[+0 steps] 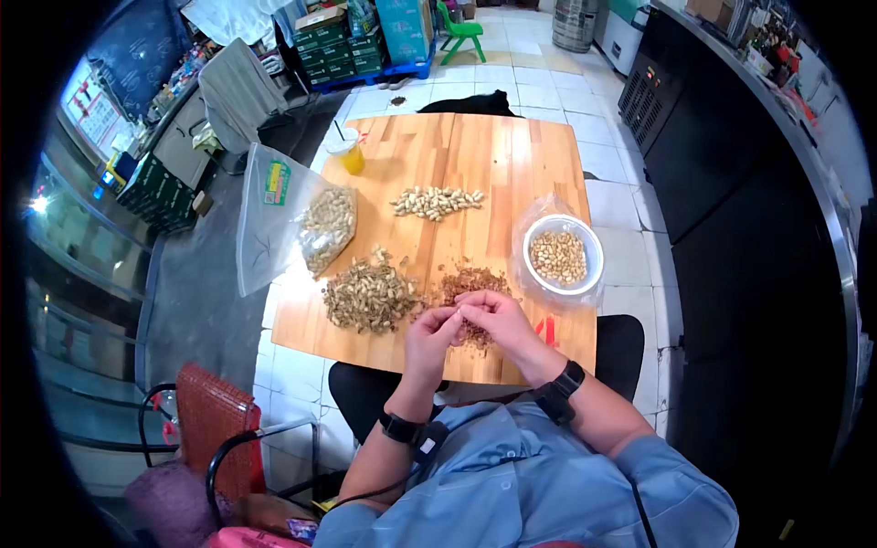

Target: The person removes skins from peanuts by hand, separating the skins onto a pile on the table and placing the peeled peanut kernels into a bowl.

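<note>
My left hand [433, 340] and my right hand [498, 320] meet at the fingertips over the near edge of the table. Both are closed in a pinch, and whatever sits between the fingers is too small to make out. Under them spreads a heap of reddish-brown peanut skins [475, 279]. To the left lies a larger pile of peanut shells [369, 294]. Farther back is a small group of whole peanuts in their shells [437, 202]. On the right, a white bowl [596, 265] lined round with clear plastic holds pale shelled peanuts [558, 257].
A clear plastic bag [327, 224] of unshelled peanuts leans at the table's left edge. Behind it stands a lidded cup [347, 151] of yellow drink with a straw. Red strips [548, 330] lie by my right forearm. A red-brown chair [215, 429] is at lower left.
</note>
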`<state>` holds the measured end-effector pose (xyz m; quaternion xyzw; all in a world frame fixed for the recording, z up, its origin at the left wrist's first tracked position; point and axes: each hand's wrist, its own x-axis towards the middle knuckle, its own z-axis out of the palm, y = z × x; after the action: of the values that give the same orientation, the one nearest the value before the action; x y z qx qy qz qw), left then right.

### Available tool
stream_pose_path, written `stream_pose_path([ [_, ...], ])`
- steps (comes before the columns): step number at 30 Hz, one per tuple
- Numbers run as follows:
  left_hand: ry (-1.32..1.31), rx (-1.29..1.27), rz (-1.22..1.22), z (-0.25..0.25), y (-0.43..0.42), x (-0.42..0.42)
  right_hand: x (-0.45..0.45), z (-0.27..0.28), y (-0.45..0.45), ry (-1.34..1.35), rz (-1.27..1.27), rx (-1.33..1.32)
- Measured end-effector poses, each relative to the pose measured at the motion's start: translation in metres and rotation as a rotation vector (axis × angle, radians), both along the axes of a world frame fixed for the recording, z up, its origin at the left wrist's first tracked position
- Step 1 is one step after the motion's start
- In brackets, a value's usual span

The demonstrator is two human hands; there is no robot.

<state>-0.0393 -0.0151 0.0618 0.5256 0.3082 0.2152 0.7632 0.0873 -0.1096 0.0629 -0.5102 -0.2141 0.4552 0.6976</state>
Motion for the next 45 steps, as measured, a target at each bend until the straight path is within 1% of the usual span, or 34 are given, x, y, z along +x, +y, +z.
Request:
stream_pose_path([
  [4, -0.082, -0.215, 0.003, -0.008, 0.003, -0.002, -0.002, -0.007, 0.006, -0.02, 0.043, 0.02],
  [7, -0.105, -0.275, -0.023, -0.008, 0.002, -0.003, -0.003, -0.007, 0.01, 0.042, 0.082, 0.021],
  [8, -0.134, -0.335, -0.031, -0.008, 0.001, -0.003, -0.003, -0.011, 0.011, 0.019, 0.112, 0.02],
  [11, -0.174, -0.285, -0.054, -0.014, 0.002, -0.004, -0.007, -0.014, 0.014, 0.047, 0.104, 0.046],
  [14, -0.26, -0.23, -0.095, -0.03, -0.001, 0.004, -0.012, -0.003, 0.015, -0.023, 0.157, -0.015],
  [17, -0.206, -0.203, -0.007, -0.012, -0.014, 0.017, -0.015, 0.009, 0.021, -0.052, 0.166, -0.057],
  [20, -0.186, -0.168, -0.028, -0.01, -0.011, 0.022, -0.005, 0.013, 0.021, -0.127, 0.242, -0.086],
  [23, -0.153, -0.141, -0.051, -0.005, -0.009, 0.025, 0.002, -0.002, 0.026, -0.1, 0.235, -0.037],
  [26, -0.131, -0.114, -0.069, -0.009, -0.008, 0.028, 0.002, 0.019, 0.021, -0.156, 0.225, -0.056],
  [27, -0.13, -0.103, -0.072, -0.009, -0.008, 0.03, 0.004, 0.019, 0.02, -0.135, 0.247, -0.081],
  [30, -0.06, -0.102, -0.195, -0.001, 0.0, 0.025, 0.008, 0.017, 0.015, -0.085, 0.279, -0.126],
  [33, 0.101, -0.045, -0.249, 0.004, 0.006, 0.021, 0.007, 0.012, 0.01, -0.08, 0.277, -0.109],
  [36, 0.025, -0.107, -0.269, -0.001, 0.003, 0.014, 0.008, 0.007, 0.005, -0.083, 0.332, -0.099],
  [39, 0.028, -0.019, -0.262, 0.001, -0.003, 0.004, 0.003, 0.0, 0.004, -0.051, 0.355, -0.084],
  [45, -0.099, -0.107, -0.141, -0.035, -0.019, -0.002, -0.013, -0.018, 0.0, -0.071, 0.311, -0.097],
])
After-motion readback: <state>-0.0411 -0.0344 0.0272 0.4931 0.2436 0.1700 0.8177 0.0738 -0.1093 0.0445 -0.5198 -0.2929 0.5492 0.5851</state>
